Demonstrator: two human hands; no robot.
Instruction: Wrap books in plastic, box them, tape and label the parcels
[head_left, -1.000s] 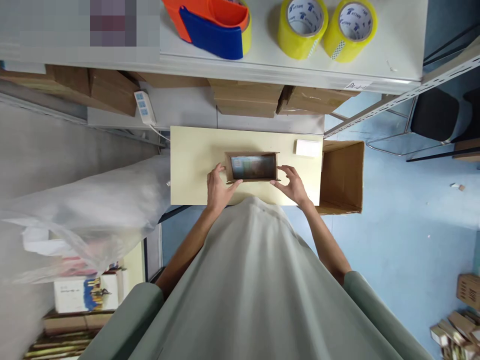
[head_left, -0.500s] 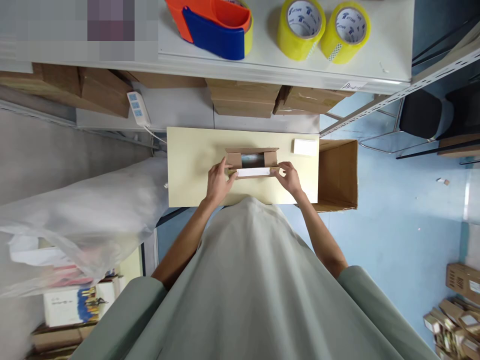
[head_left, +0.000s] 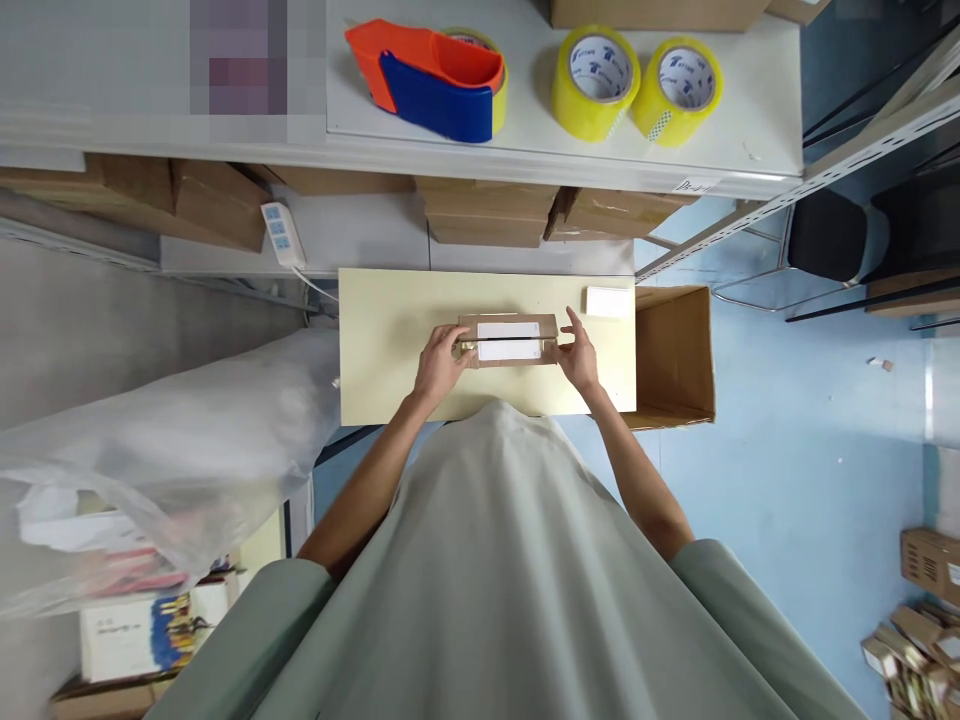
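A small cardboard box [head_left: 471,358] sits on the cream tabletop in front of me. Its two top flaps lie nearly closed, meeting at a dark seam that runs across a white label [head_left: 510,350]. My left hand [head_left: 440,362] grips the box's left end, thumb on the near side and fingers at the far side. At the right end is my right hand [head_left: 577,360], its thumb side against the box and its index finger stretched away, fingers apart. The inside of the box is hidden.
A small white box [head_left: 608,301] rests at the table's [head_left: 382,345] back right. An open carton [head_left: 679,355] stands beside the table. On the shelf above are an orange and blue tape dispenser [head_left: 439,95] and two yellow tape rolls [head_left: 592,110]. Plastic sacking [head_left: 187,420] bulges at left.
The box's flaps have folded down, hiding the opening that showed before. My right index finger has lifted off the box. The whole view has shifted slightly.
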